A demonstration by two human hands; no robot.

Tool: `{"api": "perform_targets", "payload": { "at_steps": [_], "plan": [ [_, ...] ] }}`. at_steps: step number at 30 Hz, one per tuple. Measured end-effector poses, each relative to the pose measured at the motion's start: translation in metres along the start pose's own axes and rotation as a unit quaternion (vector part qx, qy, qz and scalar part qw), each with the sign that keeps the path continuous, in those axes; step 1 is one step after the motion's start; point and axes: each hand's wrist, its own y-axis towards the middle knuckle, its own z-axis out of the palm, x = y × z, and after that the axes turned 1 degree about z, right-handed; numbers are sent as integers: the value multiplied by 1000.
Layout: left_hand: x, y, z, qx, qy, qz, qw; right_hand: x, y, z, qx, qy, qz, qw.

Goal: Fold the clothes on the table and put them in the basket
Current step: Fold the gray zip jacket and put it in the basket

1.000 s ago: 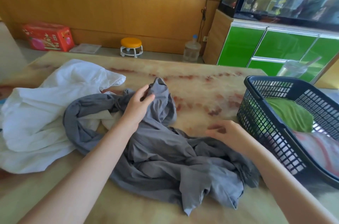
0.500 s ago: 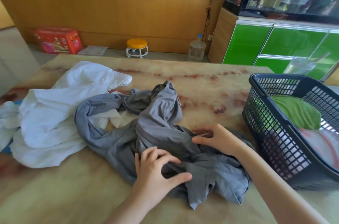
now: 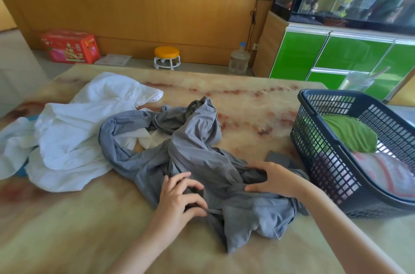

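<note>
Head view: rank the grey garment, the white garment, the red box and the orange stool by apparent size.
1. grey garment and white garment: about alike, not ranked.
2. red box.
3. orange stool.
The box and stool sit farther from the camera, so their true sizes are unsure.

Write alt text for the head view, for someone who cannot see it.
Two hands grip a crumpled gray garment on a marbled table: the left hand pinches a fold, the right hand holds bunched cloth. A white garment lies heaped on the left; a dark basket on the right holds a green cloth.
</note>
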Motion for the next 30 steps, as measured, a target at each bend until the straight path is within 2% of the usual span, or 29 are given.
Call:
{"api": "perform_targets", "payload": {
  "at_steps": [3,5,7,10,13,18,21,23,27,30],
  "plan": [
    [8,-5,-31,9,-17,39,999,2,-5,1,-5,-49,18,999],
    [19,-11,-59,-6,-6,46,999,3,-7,1,-39,-67,25,997],
    [30,-20,-91,7,2,18,1000,6,-11,-2,-56,-61,33,996],
    [42,-33,-117,88,26,-34,995,14,-16,-3,-61,-67,45,995],
    [42,-39,-110,125,21,-67,990,21,-13,5,-75,-64,51,994],
    [23,-22,-91,49,-51,-145,987,33,-4,14,-95,9,47,994],
    [20,-8,-83,104,13,-164,981,41,4,24,-86,22,35,995],
    [17,-2,-78,147,35,-181,972,43,8,36,-79,-9,35,996],
    [21,0,-68,173,77,-175,966,31,-3,48,-82,-76,62,992],
    [33,-3,-70,181,84,-171,965,14,-17,39,-57,-77,94,991]
  ]
}}
